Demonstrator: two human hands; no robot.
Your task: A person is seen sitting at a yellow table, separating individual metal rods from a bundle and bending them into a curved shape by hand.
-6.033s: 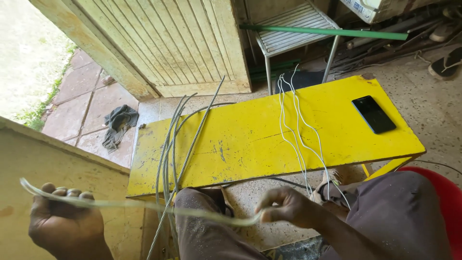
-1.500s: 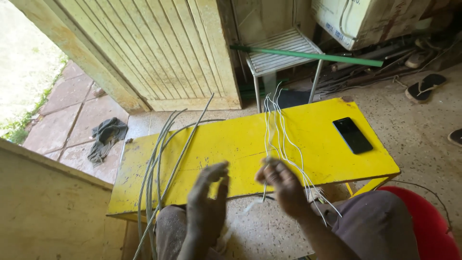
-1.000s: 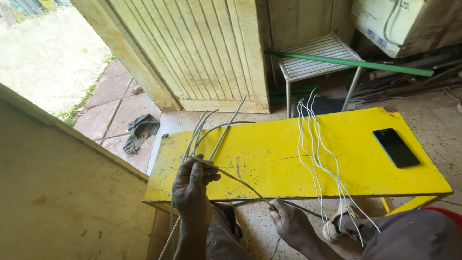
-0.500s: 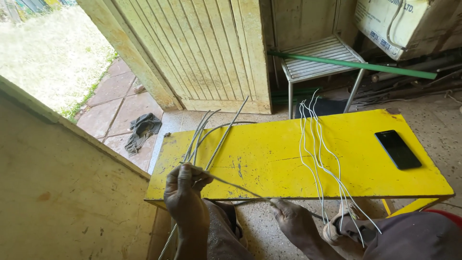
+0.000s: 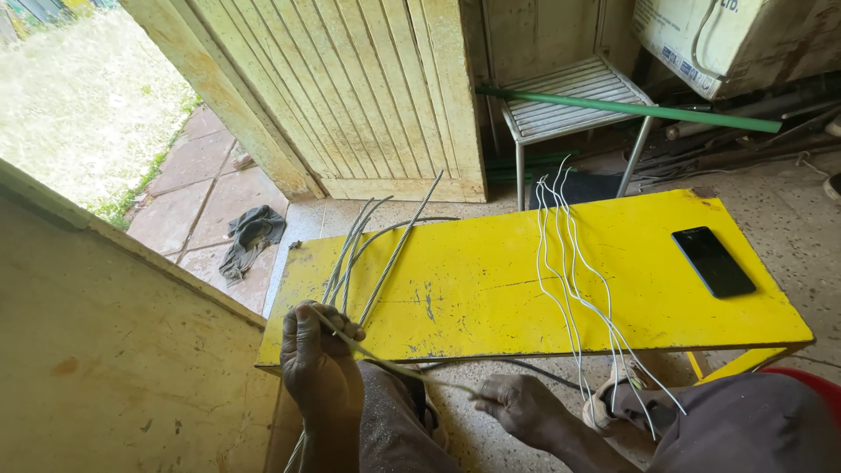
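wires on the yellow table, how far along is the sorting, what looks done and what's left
Looks done: a bunch of thin white wires lies across the yellow table, trailing over its near edge. In hand: the left hand and right hand hold one pale wire stretched between them. Left, probably: the grey wire bundle by the left hand, with no sign of handling.

The person wears grey-brown trousers of a plain, slightly speckled cloth, seen over both knees at the bottom of the view. Both forearms are bare, with no sleeve reaching the wrist. The left hand [image 5: 317, 366] and the right hand [image 5: 519, 407] are bare too: no glove, ring, watch or band shows on either. A light sandal strap shows on one foot.
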